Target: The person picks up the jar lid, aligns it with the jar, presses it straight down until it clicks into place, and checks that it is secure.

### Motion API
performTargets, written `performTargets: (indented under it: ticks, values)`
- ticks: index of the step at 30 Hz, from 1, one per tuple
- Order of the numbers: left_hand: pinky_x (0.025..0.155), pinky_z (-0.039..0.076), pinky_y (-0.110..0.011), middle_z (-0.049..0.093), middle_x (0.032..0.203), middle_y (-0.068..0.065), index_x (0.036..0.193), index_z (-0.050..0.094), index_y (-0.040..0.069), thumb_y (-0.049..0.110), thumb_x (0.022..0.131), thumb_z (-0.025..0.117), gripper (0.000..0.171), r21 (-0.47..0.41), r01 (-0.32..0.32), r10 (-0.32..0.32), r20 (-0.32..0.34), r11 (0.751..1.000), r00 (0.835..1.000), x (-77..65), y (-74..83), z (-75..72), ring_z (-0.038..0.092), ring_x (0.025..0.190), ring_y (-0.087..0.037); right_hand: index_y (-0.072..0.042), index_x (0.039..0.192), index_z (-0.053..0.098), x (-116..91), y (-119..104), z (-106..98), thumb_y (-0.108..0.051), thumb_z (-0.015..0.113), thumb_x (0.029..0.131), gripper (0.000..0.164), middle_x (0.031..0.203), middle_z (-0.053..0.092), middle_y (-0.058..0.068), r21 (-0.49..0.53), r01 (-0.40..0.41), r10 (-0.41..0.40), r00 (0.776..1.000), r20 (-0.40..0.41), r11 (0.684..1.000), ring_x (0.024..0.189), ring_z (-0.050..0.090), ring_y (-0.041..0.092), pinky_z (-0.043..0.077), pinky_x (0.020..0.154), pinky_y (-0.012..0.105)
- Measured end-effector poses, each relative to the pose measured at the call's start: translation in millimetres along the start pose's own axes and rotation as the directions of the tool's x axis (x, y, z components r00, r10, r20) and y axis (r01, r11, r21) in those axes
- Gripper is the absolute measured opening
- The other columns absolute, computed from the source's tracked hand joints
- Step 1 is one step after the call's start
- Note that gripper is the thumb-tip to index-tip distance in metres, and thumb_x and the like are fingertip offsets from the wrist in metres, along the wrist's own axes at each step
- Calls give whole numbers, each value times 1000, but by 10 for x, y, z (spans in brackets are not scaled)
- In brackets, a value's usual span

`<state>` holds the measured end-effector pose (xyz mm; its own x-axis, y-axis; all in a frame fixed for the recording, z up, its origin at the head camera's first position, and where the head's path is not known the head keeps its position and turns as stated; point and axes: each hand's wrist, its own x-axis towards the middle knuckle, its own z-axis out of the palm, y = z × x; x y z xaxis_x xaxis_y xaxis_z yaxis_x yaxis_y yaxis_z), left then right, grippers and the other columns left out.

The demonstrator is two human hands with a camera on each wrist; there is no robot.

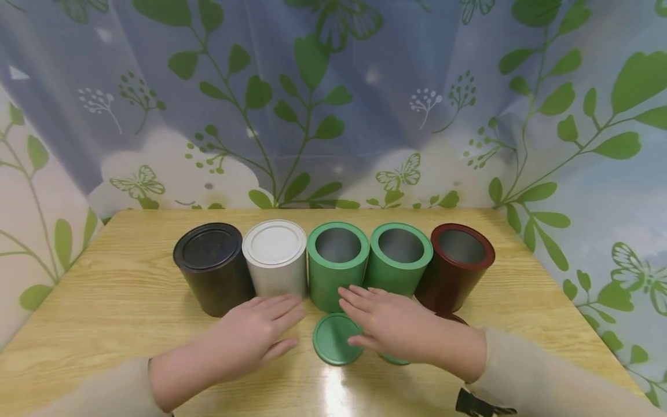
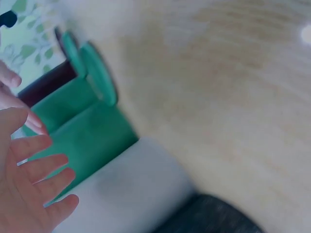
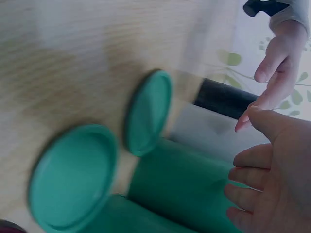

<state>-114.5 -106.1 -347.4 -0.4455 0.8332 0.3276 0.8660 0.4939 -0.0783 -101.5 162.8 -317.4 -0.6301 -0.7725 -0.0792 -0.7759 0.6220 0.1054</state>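
So there are 5 cans in a row on the wooden bench (image 1: 120, 289), and both hands are parked right in front of them. The left grip (image 1: 255, 330) has its fingers straight and relaxed, palm turned inward, covering the lower edge of the white can (image 1: 276, 278) in the head view. Just left of that is the black can (image 1: 216, 284); both of these have their tops closed.

The right grip (image 1: 388, 321) looks much the same, fingers stretched out and a bit apart, in front of the left green can (image 1: 336, 281) and right green can (image 1: 393, 275). Can't tell if its fingertips touch either can. Those 2 are topless, and so is the dark red can (image 1: 450, 278) at the right end.

Lids: 1 green lid (image 1: 333, 341) lies flat just in front of the left green can, with the right thumb over its edge. The other green lid (image 3: 75, 179) is mostly under the right grip from above, and the dark red lid (image 1: 452, 317) peeks out past the wrist.
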Motion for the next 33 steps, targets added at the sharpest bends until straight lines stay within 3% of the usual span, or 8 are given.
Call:
performTargets:
  ticks: [5,8,13,19,26,33]
  values:
    - [92,46,-43,59,123,-11,123,60,8,36,92,57,42,0,-3,3,133,1000,991,48,73,182,54,114,-27,0,136,47,-12,27,219,-41,52,95,58,142,41,13,58,-25,21,997,68,998,130,38,26,38,102,40]
    - [93,45,-43,58,125,-11,124,60,8,36,92,56,42,-16,5,-2,176,1000,984,95,122,251,54,115,-27,0,135,48,-23,48,331,-40,53,94,57,141,43,12,56,-34,29,996,85,998,129,40,26,39,101,39]
    - [91,46,-45,56,127,-10,124,60,8,36,92,57,43,-27,20,-15,191,999,981,127,152,365,54,115,-26,0,134,49,-36,76,427,-38,54,94,56,140,44,12,49,-32,28,997,78,998,128,42,26,41,99,39]
    - [91,47,-43,55,129,-10,126,58,8,39,91,57,46,26,25,-30,218,999,976,138,179,499,54,114,-25,-1,134,49,-13,103,521,-38,56,93,56,140,44,12,53,-30,26,997,77,998,126,44,27,43,97,39]
    - [89,48,-42,51,132,-11,129,56,9,42,90,58,51,49,23,-33,226,999,974,201,257,565,53,115,-26,-1,135,49,15,98,640,-40,58,92,59,140,44,13,55,-24,21,998,52,998,126,44,26,41,99,38]
    - [89,48,-39,48,135,-12,129,57,10,42,92,55,49,75,-26,5,267,997,964,215,273,643,54,114,-28,0,135,49,30,56,708,-39,59,91,59,142,41,15,90,-10,5,999,47,996,126,43,26,41,99,36]
